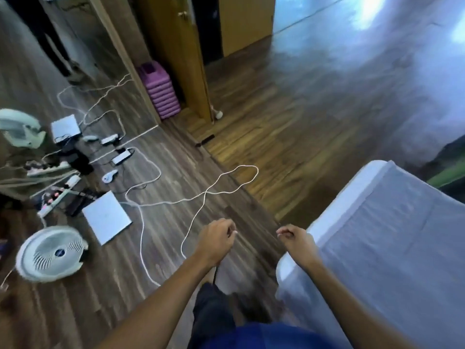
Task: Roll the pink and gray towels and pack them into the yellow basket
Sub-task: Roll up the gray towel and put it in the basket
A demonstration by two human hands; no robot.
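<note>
Wood floor (264, 122) open ahead; bed (390, 235) edge on right, white cable (206, 195) loops left.
Left hand (216, 239) & right hand (298, 241) fwd, fingers curled, grasp unclear; towels, basket: can't tell where.

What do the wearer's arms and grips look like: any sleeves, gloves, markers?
The left forearm and right forearm are bare to the frame edge; no sleeves show. The left grip and right grip carry no visible gloves, rings, watch or markers, though the picture is blurred.
</note>
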